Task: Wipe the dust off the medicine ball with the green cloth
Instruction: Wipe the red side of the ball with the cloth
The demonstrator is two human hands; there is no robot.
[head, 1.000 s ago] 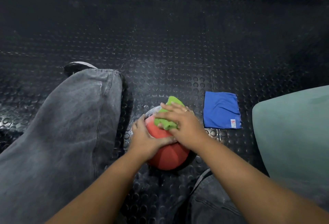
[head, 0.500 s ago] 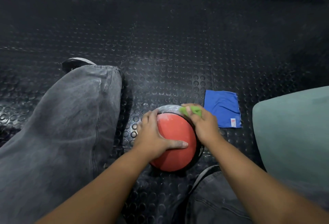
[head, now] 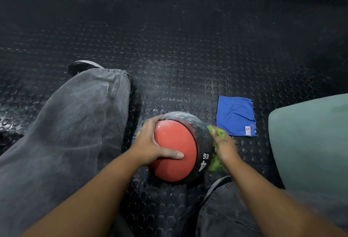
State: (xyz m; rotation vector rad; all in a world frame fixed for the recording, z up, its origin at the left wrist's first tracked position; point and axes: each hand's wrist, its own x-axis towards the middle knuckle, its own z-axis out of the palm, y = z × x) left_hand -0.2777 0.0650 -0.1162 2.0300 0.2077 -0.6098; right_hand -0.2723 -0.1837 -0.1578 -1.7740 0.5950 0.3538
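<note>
Presently: left hand [head: 150, 146] clasps medicine ball [head: 175, 159], right hand [head: 225, 149] grips green cloth [head: 219, 133] against its side (dusty top wants firm strokes).

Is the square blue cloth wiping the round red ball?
No, the blue cloth lies on the floor; the right hand holds a green cloth.

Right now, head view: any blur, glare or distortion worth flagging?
Head view: dim, corners fall to black; wide-angle bends the studded floor; glare on studs at far left; right forearm smeared by motion blur; green cloth slightly soft; medicine ball sharp, "4 KG" print readable.
</note>
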